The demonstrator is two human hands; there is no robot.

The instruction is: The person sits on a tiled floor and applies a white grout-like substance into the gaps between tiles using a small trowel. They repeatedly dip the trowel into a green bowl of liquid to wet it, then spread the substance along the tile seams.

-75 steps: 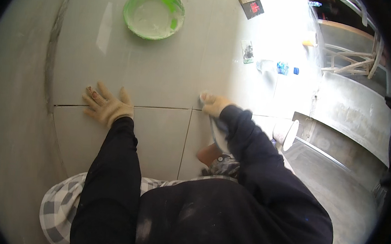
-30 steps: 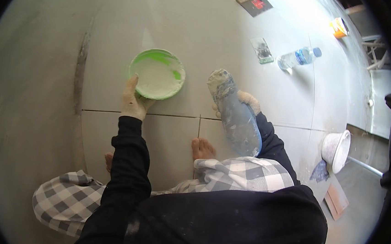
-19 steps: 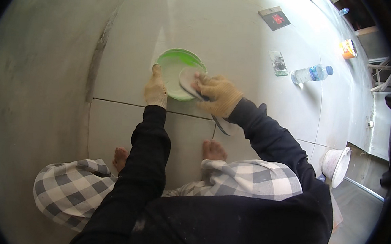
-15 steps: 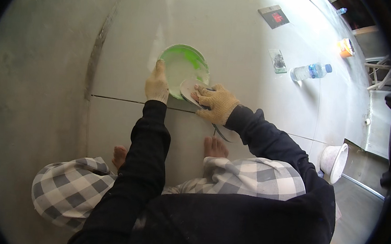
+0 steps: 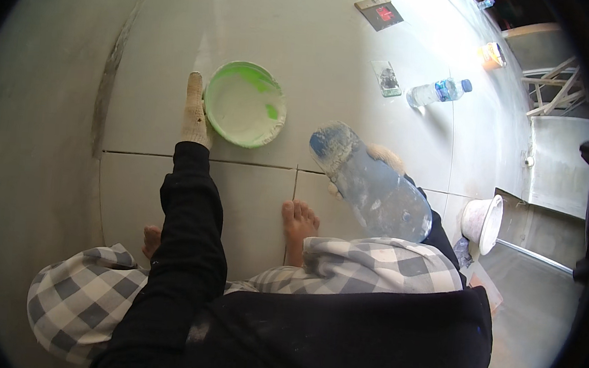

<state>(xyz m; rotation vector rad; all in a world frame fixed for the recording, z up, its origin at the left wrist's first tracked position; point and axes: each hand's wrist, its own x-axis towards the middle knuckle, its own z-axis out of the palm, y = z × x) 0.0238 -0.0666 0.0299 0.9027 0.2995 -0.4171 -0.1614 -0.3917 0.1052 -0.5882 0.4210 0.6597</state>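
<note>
A round green bowl, coated inside with whitish paste, rests on the large pale floor tiles. My left hand, in a cream knitted glove, stands edge-on against the bowl's left side with its fingers stretched out. To the right of the bowl, my gloved right hand grips a blue-grey flip-flop from behind. The flip-flop's sole faces up, tilted, with pale paste caked near one end and white smears elsewhere. Most of the right hand is hidden behind it.
Beyond the bowl lie a broad scraper, a small rectangular panel and a water bottle. A yellow-orange can stands farther right. A white tub sits at the right. My bare foot is below the bowl.
My right hand has drawn the flip-flop out of the bowl, toward me and rightward, and turned its sole up. My left hand remains beside the bowl. The whole view has shifted slightly.
</note>
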